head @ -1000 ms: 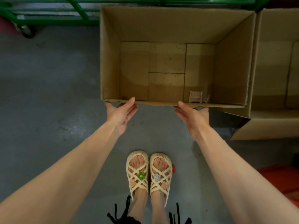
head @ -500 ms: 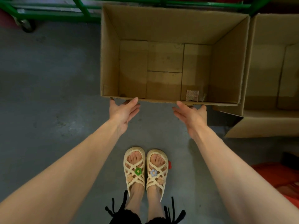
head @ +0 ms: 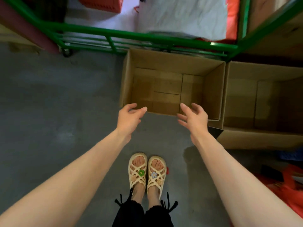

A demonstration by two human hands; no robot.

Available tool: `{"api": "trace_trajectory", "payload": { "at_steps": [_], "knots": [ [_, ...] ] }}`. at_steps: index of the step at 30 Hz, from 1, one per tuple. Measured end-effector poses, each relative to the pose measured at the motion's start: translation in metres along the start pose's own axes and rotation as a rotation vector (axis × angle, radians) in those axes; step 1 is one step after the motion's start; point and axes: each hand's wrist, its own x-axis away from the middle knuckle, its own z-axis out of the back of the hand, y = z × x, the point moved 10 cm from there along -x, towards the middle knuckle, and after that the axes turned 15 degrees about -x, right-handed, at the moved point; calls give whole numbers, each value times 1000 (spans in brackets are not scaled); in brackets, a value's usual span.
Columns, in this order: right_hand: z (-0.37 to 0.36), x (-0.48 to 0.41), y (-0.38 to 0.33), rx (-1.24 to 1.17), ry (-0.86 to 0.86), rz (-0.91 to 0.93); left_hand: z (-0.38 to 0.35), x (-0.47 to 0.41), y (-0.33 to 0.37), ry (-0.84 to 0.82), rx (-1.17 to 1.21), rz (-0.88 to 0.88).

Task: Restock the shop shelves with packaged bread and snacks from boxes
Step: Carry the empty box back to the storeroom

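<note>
An open brown cardboard box [head: 213,89] stands on the grey floor in front of my feet; nothing lies inside it. My left hand [head: 127,119] hovers over its near left corner with fingers loosely curved and holds nothing. My right hand [head: 194,117] hovers at the near edge further right, fingers relaxed and also holding nothing. Neither hand touches the box. A second open cardboard box [head: 262,136] sits right beside the first, on its right, and shows only bare cardboard inside.
A green metal trolley [head: 147,36] stands behind the boxes, with white sheeting [head: 180,13] and a red crate [head: 100,4] on it. Red items [head: 288,190] lie at the lower right. Bare grey floor [head: 57,104] stretches to the left.
Both hands have let go of the box's near edge and lifted clear of it. The view has pulled back and up, so the box looks smaller and the trolley shows.
</note>
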Motion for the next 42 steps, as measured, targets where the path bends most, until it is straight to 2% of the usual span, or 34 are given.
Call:
{"api": "trace_trajectory", "payload": {
  "at_steps": [5,12,19,25,31,35,42],
  "knots": [
    [-32,59,-90,7,-81,152,37,60,74,15,-24,-167],
    [-58,184,-255,-71,-176,402,109,181,213,121,56,-440],
    [-50,333,-413,-81,-258,687,181,337,351,172,99,-722],
    [-44,471,-528,-98,-345,949,239,482,441,261,105,-966],
    [-37,593,-604,-127,-425,1222,285,601,502,360,82,-1199],
    [-36,650,-639,-182,-508,1328,311,661,527,446,98,-1316],
    [-61,690,-673,-181,-683,1387,344,712,535,640,117,-1349]
  ]
}}
